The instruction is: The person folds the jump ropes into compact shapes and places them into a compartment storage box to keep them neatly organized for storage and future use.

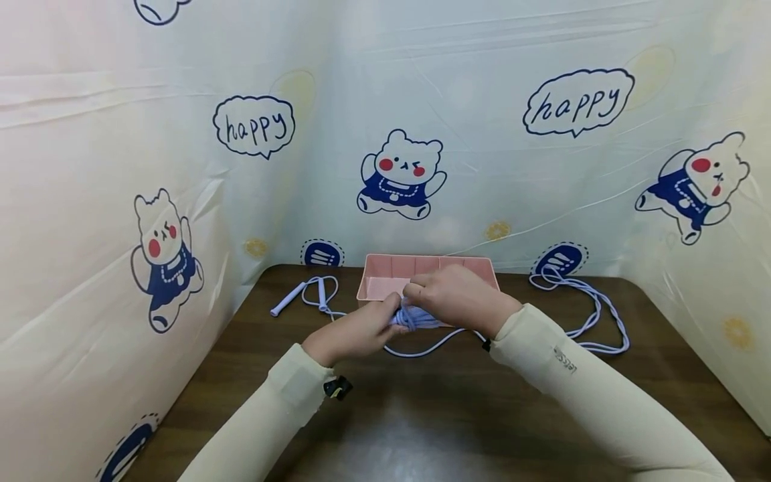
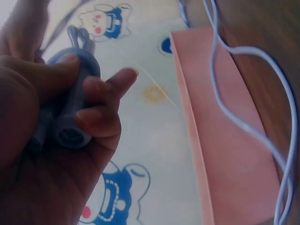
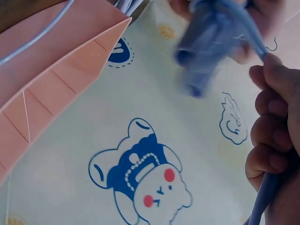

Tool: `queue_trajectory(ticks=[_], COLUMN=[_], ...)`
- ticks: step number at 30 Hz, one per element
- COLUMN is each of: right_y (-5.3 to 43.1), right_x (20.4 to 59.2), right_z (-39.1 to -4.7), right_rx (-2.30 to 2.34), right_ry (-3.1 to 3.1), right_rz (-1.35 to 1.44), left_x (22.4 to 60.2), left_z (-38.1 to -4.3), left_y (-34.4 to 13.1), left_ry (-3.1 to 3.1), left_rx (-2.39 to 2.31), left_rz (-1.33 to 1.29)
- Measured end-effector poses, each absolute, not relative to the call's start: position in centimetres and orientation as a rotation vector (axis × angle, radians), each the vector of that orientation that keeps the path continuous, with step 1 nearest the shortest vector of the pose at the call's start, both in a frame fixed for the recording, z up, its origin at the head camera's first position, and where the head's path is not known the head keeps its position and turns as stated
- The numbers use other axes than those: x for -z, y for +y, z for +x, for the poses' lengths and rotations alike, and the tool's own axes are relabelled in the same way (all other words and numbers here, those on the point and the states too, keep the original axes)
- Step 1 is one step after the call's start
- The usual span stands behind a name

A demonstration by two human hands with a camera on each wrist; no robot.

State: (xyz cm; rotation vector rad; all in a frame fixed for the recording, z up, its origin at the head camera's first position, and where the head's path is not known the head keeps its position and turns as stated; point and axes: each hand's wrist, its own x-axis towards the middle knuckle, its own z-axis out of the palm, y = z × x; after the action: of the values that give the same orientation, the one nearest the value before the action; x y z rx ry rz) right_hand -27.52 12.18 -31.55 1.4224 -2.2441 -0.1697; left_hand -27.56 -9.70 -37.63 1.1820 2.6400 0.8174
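Observation:
Above the front of a pink bin, my left hand grips a folded light-blue jump rope. In the left wrist view its two handles lie side by side between thumb and fingers, with cord wound round them. My right hand is close beside the bundle. The right wrist view shows the right fingers curled round the rope's cord, which runs taut from the bundle. The bundle is blurred in that view.
The pink divided bin stands at the table's back. A second jump rope's handles lie at back left. Loops of blue cord lie at right. More cord curves in front of the bin. Printed curtains surround the table.

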Motion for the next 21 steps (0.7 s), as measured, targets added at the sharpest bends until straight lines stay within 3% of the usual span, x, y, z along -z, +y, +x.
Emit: queue_trajectory(ticks=[9, 15, 21], right_y=[13.1, 13.4, 12.6], right_x=[32.6, 33.9, 36.1], right_z=[-29.8, -31.4, -31.1], right_rx=[-0.146, -0.616, -0.840], right_ry=[-2.425, -2.638, -2.595], right_rz=[1.364, 1.406, 1.383], left_x=[37.1, 37.2, 36.8], left_z=[-26.8, -26.7, -26.4], left_y=[-9.8, -10.1, -10.5], left_ry=[2.579, 2.521, 2.532], left_rx=[-0.946, -1.096, -1.328], left_rz=[1.159, 1.206, 1.149])
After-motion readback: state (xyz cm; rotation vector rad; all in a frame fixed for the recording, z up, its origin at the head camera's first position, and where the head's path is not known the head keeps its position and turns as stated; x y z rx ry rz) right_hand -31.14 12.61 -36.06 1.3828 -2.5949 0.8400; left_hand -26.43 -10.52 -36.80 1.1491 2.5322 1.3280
